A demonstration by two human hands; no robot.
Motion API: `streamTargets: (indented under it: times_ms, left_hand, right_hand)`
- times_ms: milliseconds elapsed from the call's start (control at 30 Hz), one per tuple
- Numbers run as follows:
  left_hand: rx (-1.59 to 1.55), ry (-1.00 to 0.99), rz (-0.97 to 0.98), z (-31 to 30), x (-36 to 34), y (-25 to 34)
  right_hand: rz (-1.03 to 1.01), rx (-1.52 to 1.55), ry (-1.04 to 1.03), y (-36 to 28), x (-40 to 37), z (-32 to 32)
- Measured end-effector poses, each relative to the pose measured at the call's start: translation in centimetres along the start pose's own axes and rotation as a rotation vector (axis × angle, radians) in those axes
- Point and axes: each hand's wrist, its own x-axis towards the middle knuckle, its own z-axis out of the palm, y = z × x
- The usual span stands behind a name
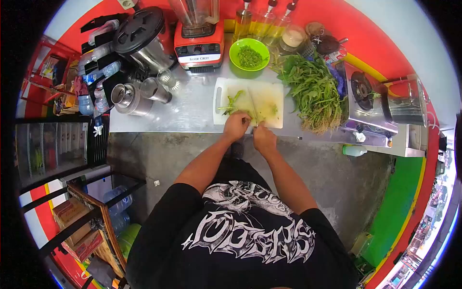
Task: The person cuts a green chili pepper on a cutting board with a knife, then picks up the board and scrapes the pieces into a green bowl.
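My right hand (264,138) grips a knife (252,103) at the near edge of a white cutting board (221,91), the blade pointing away from me across the board. My left hand (237,125) rests on the board just left of the knife, its fingers curled together; what they hold is too small to make out. Beyond that hand lie some green stems (233,102). A few chopped green bits (274,110) are scattered on the board's right side. Behind it stands a lime-green bowl (263,48) containing finely chopped greens (250,58).
To the right lies a large bunch of leafy greens (310,86), roots toward me, beside a gas stove (373,113). A red blender (198,45), oil bottles (263,24) and a glass jar (292,38) line the back. Metal containers (132,101) stand left on the steel counter (192,111).
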Motion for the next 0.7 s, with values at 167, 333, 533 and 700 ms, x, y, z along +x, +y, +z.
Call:
streamTargets:
  times_ms: [167, 333, 533, 700]
  left_hand:
    - [0.008, 0.068, 0.120, 0.3, -0.1, -0.3]
    - [-0.007, 0.062, 0.099, 1.0, -0.7, -0.4]
    - [0.133, 0.073, 0.152, 0.6, -0.8, -0.2]
    - [0.154, 0.079, 0.177, 0.1, -1.0, 0.9]
  right_hand:
    - [-0.083, -0.025, 0.055, 0.8, 1.9, 1.4]
    - [-0.030, 0.031, -0.017, 0.5, -1.2, 0.1]
    - [0.070, 0.090, 0.033, -0.9, -0.8, 1.5]
    - [-0.003, 0.120, 0.062, -0.1, 0.3, 1.1]
